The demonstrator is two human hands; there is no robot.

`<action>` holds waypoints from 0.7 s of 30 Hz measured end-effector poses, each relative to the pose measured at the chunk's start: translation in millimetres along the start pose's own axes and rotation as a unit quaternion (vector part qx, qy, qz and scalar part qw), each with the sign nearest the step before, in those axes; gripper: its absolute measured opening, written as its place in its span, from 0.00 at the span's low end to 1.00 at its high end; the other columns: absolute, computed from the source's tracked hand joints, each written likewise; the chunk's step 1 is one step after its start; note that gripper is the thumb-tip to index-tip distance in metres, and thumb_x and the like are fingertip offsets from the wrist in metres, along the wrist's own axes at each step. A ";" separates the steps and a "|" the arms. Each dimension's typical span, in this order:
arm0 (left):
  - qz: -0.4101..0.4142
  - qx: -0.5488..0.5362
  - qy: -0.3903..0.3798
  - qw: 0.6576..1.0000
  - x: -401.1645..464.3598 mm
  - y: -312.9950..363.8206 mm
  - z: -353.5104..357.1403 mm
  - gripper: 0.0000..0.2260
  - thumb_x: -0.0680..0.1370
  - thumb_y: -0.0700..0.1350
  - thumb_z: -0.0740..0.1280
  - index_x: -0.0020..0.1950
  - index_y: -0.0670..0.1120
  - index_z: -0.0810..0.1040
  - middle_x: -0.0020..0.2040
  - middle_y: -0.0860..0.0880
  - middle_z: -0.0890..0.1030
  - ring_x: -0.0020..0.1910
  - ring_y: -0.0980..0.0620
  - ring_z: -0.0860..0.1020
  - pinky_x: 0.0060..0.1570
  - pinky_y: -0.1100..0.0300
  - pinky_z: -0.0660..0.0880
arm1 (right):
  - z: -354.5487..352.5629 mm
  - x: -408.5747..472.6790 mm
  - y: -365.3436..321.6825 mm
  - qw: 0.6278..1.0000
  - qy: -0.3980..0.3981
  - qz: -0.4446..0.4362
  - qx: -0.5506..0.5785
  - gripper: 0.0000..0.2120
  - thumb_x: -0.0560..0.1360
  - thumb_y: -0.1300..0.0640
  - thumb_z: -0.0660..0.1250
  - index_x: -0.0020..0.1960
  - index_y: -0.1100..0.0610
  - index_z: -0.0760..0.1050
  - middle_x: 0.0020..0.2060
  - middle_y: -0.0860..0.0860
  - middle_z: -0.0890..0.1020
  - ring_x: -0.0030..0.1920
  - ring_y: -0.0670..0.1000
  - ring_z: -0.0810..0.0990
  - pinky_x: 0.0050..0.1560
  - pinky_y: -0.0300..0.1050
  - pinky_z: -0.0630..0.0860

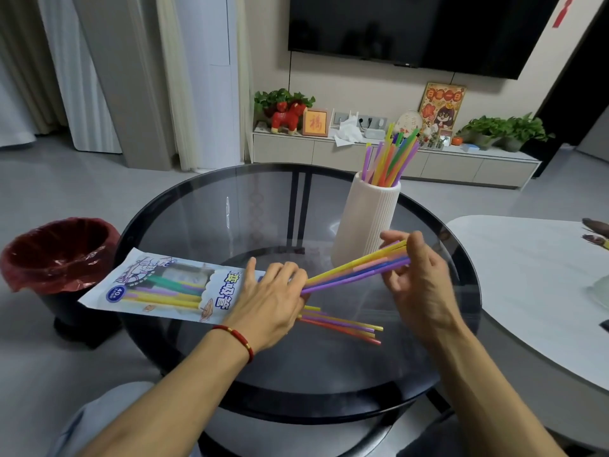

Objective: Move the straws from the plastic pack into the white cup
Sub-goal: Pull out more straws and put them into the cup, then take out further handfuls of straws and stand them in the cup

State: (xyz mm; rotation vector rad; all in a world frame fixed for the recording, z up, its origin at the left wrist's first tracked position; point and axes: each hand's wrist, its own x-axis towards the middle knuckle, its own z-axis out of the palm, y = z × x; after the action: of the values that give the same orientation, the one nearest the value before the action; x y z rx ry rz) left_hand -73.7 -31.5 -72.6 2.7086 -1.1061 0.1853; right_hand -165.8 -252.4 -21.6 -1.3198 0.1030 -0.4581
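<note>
Head view, right hand (pixel 418 278) pinches a fanned bundle of thin colored straws (pixel 356 270) near the ribbed white cup (pixel 365 222), left hand (pixel 270 301) pressing flat, fingers relaxed, on the glossy plastic pack (pixel 164 288), round glass table (pixel 204 212)

I sit at a round dark glass table (pixel 204 206) on a grey floor (pixel 66 179). Ahead, a black television (pixel 412 28) hangs on the beige wall above a low pale cabinet (pixel 445 166) (potted plants (pixel 504 128), a red horse figurine (pixel 288 117)). Pale curtains (pixel 79 70) hang left; a red-lined bin (pixel 59 255) stands beside me, a white table (pixel 527 275) right.
</note>
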 end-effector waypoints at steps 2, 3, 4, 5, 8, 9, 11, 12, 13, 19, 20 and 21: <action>0.004 -0.009 0.005 1.000 0.4 2.0 -1.8 0.07 0.80 0.49 0.50 0.55 0.52 0.64 0.58 0.52 0.71 0.59 0.49 0.71 0.71 0.33 0.57 | 15.6 -6.1 10.6 0.999 -0.036 0.013 -0.009 0.42 0.59 0.28 0.80 0.60 0.58 0.81 0.40 0.52 0.78 0.33 0.45 0.76 0.28 0.37 0.73; 0.008 -0.012 0.004 1.000 0.0 3.6 -2.2 0.08 0.80 0.49 0.49 0.55 0.52 0.64 0.58 0.52 0.71 0.60 0.49 0.71 0.71 0.33 0.56 | 24.6 -9.7 17.8 0.998 -0.047 0.022 -0.044 0.39 0.62 0.33 0.81 0.61 0.59 0.80 0.38 0.54 0.78 0.32 0.47 0.75 0.27 0.39 0.71; 0.014 -0.018 0.004 1.000 -0.6 5.4 -2.1 0.08 0.79 0.50 0.49 0.56 0.52 0.65 0.58 0.53 0.70 0.60 0.49 0.70 0.72 0.33 0.55 | 33.5 -13.4 24.7 0.994 -0.050 0.029 -0.088 0.31 0.67 0.39 0.81 0.59 0.59 0.80 0.36 0.56 0.79 0.31 0.48 0.75 0.27 0.42 0.72; 0.022 -0.028 0.006 0.999 -1.4 6.8 -0.7 0.08 0.80 0.50 0.51 0.57 0.51 0.65 0.59 0.53 0.70 0.61 0.50 0.69 0.72 0.33 0.53 | 41.5 -15.7 30.7 0.990 -0.044 0.025 -0.131 0.21 0.73 0.45 0.79 0.55 0.61 0.82 0.34 0.60 0.81 0.31 0.51 0.76 0.29 0.46 0.74; 0.037 -0.039 0.022 0.998 -4.4 4.2 4.2 0.07 0.80 0.51 0.57 0.58 0.53 0.67 0.57 0.55 0.71 0.62 0.52 0.70 0.72 0.35 0.55 | 48.6 -12.7 34.2 0.977 -0.012 -0.008 -0.214 0.14 0.82 0.55 0.71 0.44 0.65 0.84 0.32 0.67 0.83 0.29 0.62 0.80 0.34 0.59 0.81; 0.030 -0.045 0.018 0.998 -4.9 0.8 5.2 0.08 0.80 0.52 0.57 0.57 0.53 0.68 0.57 0.56 0.71 0.62 0.52 0.70 0.72 0.35 0.55 | 44.7 -9.3 28.8 0.972 -0.002 -0.026 -0.235 0.15 0.82 0.56 0.70 0.43 0.66 0.84 0.31 0.67 0.83 0.29 0.65 0.81 0.34 0.63 0.81; 0.012 -0.058 0.002 0.998 -4.7 -6.2 6.9 0.09 0.81 0.54 0.57 0.58 0.54 0.71 0.60 0.56 0.72 0.64 0.53 0.69 0.73 0.36 0.55 | 31.9 -1.9 8.7 0.959 0.013 -0.053 -0.279 0.15 0.83 0.57 0.69 0.41 0.63 0.84 0.30 0.65 0.83 0.28 0.65 0.81 0.34 0.65 0.81; 0.010 -0.057 -0.003 0.998 -4.5 -8.8 8.0 0.09 0.82 0.55 0.57 0.58 0.55 0.72 0.61 0.56 0.71 0.65 0.53 0.68 0.73 0.36 0.55 | 25.6 1.4 -3.5 0.949 0.013 -0.062 -0.310 0.14 0.83 0.57 0.69 0.41 0.61 0.85 0.30 0.64 0.84 0.28 0.64 0.82 0.34 0.64 0.82; 0.010 -0.050 -0.003 0.999 -4.3 -10.1 9.1 0.09 0.82 0.55 0.57 0.57 0.55 0.73 0.61 0.55 0.71 0.65 0.53 0.68 0.73 0.36 0.55 | 20.7 5.0 -16.5 0.934 0.005 -0.076 -0.350 0.14 0.83 0.56 0.69 0.41 0.59 0.85 0.30 0.62 0.85 0.28 0.63 0.83 0.33 0.61 0.83; 0.002 -0.046 -0.003 0.999 -1.7 -9.8 13.9 0.09 0.82 0.54 0.58 0.54 0.55 0.77 0.62 0.54 0.71 0.65 0.51 0.68 0.73 0.36 0.55 | 13.3 36.8 -52.2 0.845 -0.050 -0.056 -0.529 0.10 0.82 0.54 0.70 0.45 0.58 0.84 0.35 0.52 0.86 0.32 0.56 0.86 0.31 0.49 0.86; 0.001 -0.048 -0.002 0.999 -2.2 -9.7 13.9 0.09 0.82 0.54 0.58 0.54 0.55 0.77 0.62 0.54 0.71 0.65 0.52 0.68 0.73 0.37 0.55 | 13.1 39.6 -44.9 0.836 -0.054 -0.035 -0.545 0.10 0.81 0.54 0.70 0.46 0.59 0.84 0.38 0.54 0.86 0.33 0.58 0.87 0.32 0.52 0.86; 0.001 -0.049 -0.001 0.999 -1.9 -9.1 13.3 0.10 0.82 0.54 0.58 0.54 0.55 0.77 0.62 0.54 0.71 0.65 0.52 0.68 0.73 0.36 0.55 | 11.4 40.8 -34.5 0.829 -0.059 -0.013 -0.556 0.09 0.81 0.55 0.70 0.46 0.60 0.83 0.39 0.57 0.86 0.35 0.59 0.87 0.34 0.55 0.87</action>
State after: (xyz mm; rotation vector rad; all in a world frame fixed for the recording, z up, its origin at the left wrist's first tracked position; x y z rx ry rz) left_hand -68.2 -27.1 -87.2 2.6220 -1.0876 0.1244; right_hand -134.2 -263.5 21.5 -2.5032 0.2737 -0.3266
